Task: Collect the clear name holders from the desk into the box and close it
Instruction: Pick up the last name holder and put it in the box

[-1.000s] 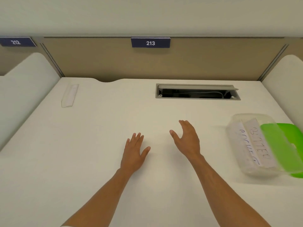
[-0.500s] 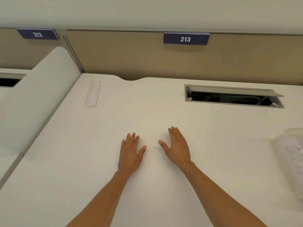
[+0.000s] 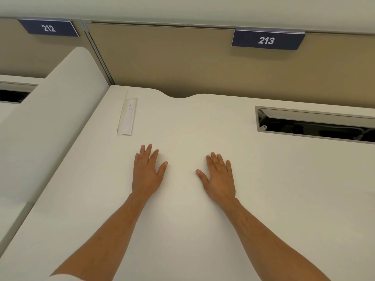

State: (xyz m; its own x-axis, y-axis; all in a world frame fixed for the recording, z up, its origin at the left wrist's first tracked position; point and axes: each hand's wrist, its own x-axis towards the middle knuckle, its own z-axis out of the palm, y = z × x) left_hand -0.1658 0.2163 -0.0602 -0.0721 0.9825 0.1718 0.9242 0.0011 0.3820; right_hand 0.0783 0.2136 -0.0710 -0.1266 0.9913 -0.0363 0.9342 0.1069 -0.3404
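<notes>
Both the left hand point(image 3: 147, 173) and the right hand point(image 3: 219, 176) lie at frame centre with fingers straight and spread, holding nothing, apparently poised to reach. The clear name holder point(image 3: 127, 117) lies flat above the left hand, near the desk point(image 3: 182, 230) edge by the divider. The box is out of view.

Bare white desk point(image 3: 182, 230) surface fills the centre and lower frame, open on all sides of the left hand point(image 3: 147, 173) and right hand point(image 3: 220, 177). Between the left hand and the clear name holder point(image 3: 127, 117) at upper left, nothing intervenes. Obstacles: a curved side divider point(image 3: 50, 122) at the left edge, the rear panel point(image 3: 172, 61) across the top, and an open cable hatch point(image 3: 316, 124) at upper right.
</notes>
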